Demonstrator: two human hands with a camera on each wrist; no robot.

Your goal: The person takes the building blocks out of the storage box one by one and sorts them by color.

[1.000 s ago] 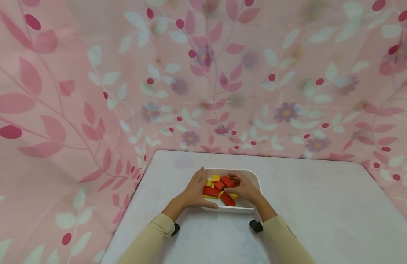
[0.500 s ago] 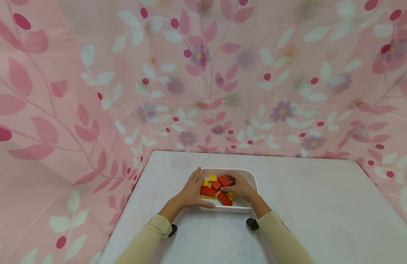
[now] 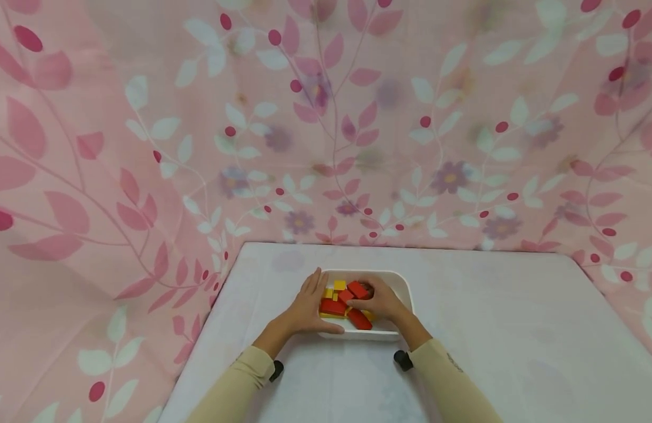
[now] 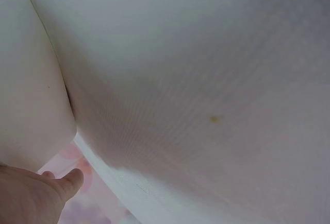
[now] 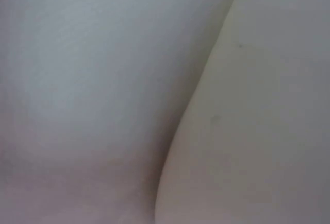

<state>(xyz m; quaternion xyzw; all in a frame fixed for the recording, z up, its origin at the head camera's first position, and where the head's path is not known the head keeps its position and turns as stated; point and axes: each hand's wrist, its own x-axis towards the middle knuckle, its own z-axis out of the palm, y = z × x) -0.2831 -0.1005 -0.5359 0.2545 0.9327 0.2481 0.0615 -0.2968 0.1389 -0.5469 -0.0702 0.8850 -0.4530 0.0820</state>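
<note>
A white plastic tray (image 3: 409, 294) holds several red and yellow blocks in the head view. My left hand (image 3: 305, 305) lies at its left end, fingers straight along the side, thumb stretched along the front rim. Reaching in from the right, my right hand (image 3: 385, 302) pinches a red block (image 3: 358, 289), thumb on the near side, fingers curled at the far side. Close by are a small red block (image 3: 346, 296), a long red block (image 3: 359, 319) and a yellow block (image 3: 339, 285). The left wrist view catches part of my left hand (image 4: 36, 195); no hand shows in the right one.
A white cloth covers the table (image 3: 495, 329) beneath the tray. Behind and to the left hangs a pink floral curtain (image 3: 389, 176). Small black devices (image 3: 403, 361) sit at both wrists. Pale surfaces (image 5: 247, 131) fill the right wrist view.
My right hand has shifted slightly left and drawn its thumb and fingers in around the red block. The left hand stays at the tray's end. The head view has panned slightly.
</note>
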